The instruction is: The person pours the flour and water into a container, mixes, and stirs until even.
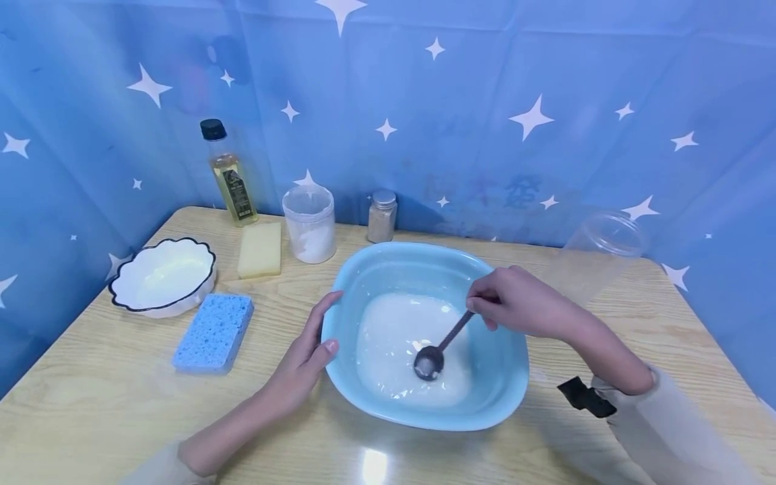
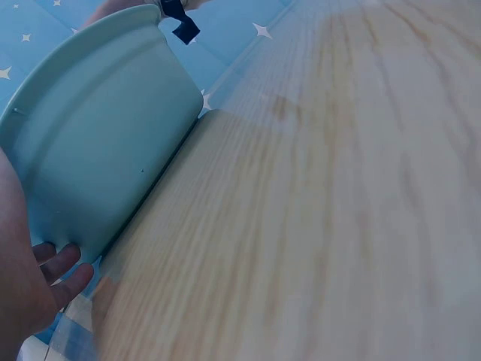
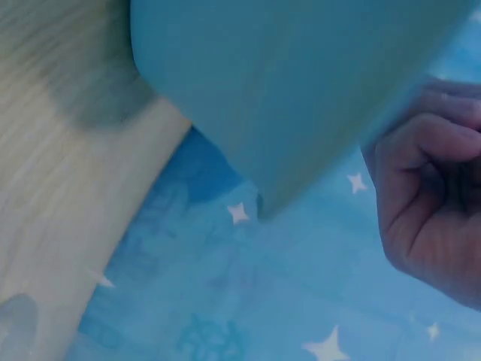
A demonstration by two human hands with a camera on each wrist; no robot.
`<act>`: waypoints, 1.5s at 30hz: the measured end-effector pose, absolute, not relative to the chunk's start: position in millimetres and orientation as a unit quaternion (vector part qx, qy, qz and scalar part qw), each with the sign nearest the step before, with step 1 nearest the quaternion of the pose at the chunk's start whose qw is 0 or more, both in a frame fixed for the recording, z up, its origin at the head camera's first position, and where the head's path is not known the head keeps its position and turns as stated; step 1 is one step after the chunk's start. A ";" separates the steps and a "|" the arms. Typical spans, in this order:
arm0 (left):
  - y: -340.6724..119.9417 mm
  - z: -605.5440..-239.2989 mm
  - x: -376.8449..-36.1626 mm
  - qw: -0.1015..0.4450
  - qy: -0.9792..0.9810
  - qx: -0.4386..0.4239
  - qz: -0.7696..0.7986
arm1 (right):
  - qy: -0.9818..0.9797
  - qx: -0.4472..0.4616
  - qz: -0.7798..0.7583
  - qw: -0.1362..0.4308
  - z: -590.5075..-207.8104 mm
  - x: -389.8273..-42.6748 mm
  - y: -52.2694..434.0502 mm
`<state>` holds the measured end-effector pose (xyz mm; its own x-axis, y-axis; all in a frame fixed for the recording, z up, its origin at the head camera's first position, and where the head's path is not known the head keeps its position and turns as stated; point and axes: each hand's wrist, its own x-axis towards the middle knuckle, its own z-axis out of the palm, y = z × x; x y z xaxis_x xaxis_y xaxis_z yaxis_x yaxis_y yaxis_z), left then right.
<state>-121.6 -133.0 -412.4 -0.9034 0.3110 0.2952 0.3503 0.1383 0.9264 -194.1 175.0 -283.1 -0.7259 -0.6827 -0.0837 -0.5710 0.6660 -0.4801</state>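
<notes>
Starry backdrop (image 1: 461,121), right fingers (image 1: 488,303) pinching dark spoon (image 1: 429,362) by handle (image 1: 455,333) over basin (image 1: 516,394), left fingers (image 1: 320,315) spread against it

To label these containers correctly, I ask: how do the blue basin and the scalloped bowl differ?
The basin is light blue; the scalloped bowl is white with a dark edge. The basin is larger than the bowl. The basin's rim is smooth, the bowl's wavy. Both are open-topped.
</notes>
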 end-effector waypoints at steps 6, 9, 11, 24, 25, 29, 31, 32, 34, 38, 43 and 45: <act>-134.3 -410.5 -120.9 0.026 -0.759 -0.219 -0.613 | 0.876 -0.378 -0.251 0.162 -291.6 -193.1 171.0; -134.2 -410.8 -120.8 0.028 -0.758 -0.222 -0.613 | 0.873 -0.377 -0.277 0.138 -300.1 -192.9 158.7; -133.5 -411.0 -120.9 0.028 -0.756 -0.225 -0.615 | 0.877 -0.368 -0.288 0.116 -304.9 -193.4 150.5; -128.9 -413.8 -119.0 0.008 -0.739 -0.220 -0.637 | 0.941 -0.260 -0.216 -0.025 -298.9 -205.3 168.6; -128.9 -413.5 -118.9 0.006 -0.738 -0.220 -0.638 | 0.943 -0.257 -0.211 -0.021 -295.9 -204.4 172.7; -130.0 -410.9 -119.2 0.007 -0.737 -0.228 -0.637 | 0.943 -0.252 -0.218 -0.012 -283.8 -199.1 183.5; -130.3 -409.8 -119.2 0.011 -0.737 -0.229 -0.636 | 0.939 -0.252 -0.235 -0.015 -280.8 -198.3 184.4; -130.1 -409.6 -119.1 0.012 -0.739 -0.228 -0.634 | 0.936 -0.252 -0.244 -0.018 -280.3 -198.4 183.6; -129.5 -409.7 -118.8 0.015 -0.741 -0.224 -0.633 | 0.932 -0.253 -0.259 -0.025 -282.1 -200.4 179.1; -128.7 -411.0 -117.1 0.016 -0.751 -0.213 -0.624 | 0.928 -0.256 -0.266 -0.041 -291.8 -207.7 163.8; -129.9 -410.7 -116.0 0.021 -0.757 -0.212 -0.617 | 0.939 -0.239 -0.239 -0.056 -303.8 -215.0 155.5; -129.2 -410.1 -117.3 0.021 -0.754 -0.220 -0.619 | 0.943 -0.233 -0.231 -0.052 -303.6 -214.7 159.4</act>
